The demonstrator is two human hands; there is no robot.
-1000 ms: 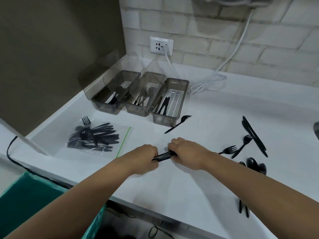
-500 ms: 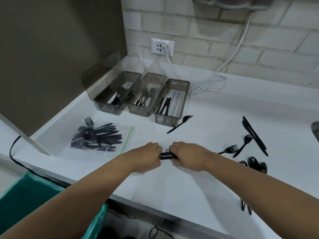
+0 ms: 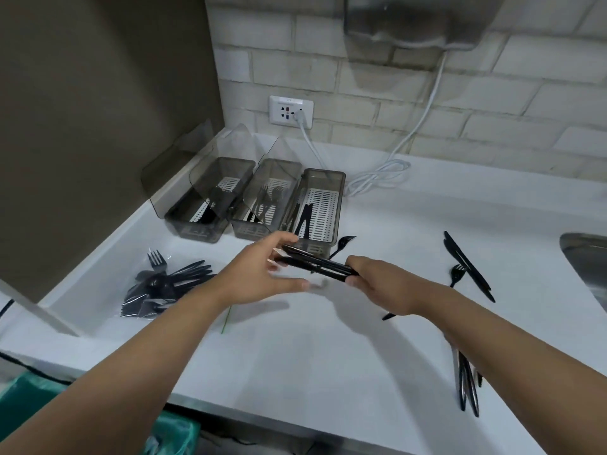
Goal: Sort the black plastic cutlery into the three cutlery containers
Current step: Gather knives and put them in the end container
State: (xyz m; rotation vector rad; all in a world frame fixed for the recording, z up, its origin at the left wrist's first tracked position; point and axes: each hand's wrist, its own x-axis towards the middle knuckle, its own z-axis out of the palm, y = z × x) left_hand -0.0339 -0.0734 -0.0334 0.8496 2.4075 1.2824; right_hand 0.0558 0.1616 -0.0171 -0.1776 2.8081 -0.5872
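Observation:
A bundle of black plastic knives (image 3: 315,264) hangs above the counter just in front of the right container (image 3: 338,205). My right hand (image 3: 377,284) grips its near end. My left hand (image 3: 262,274) has its fingers spread, fingertips touching the bundle's far end. Three smoky cutlery containers stand side by side with lids up: the left container (image 3: 184,221), the middle container (image 3: 243,229) and the right one, each with black cutlery inside. A single black piece (image 3: 343,244) lies beside the right container.
A clear bag of black cutlery (image 3: 164,287) lies at the left. Loose knives (image 3: 466,264), a fork (image 3: 456,274) and more pieces (image 3: 468,382) lie at the right. A steel sink edge (image 3: 588,264) is far right. A white cable (image 3: 377,175) coils behind the containers.
Both hands have lifted the bundle off the counter and carried it toward the right container. My left hand has opened from a closed grip; the view has tilted up.

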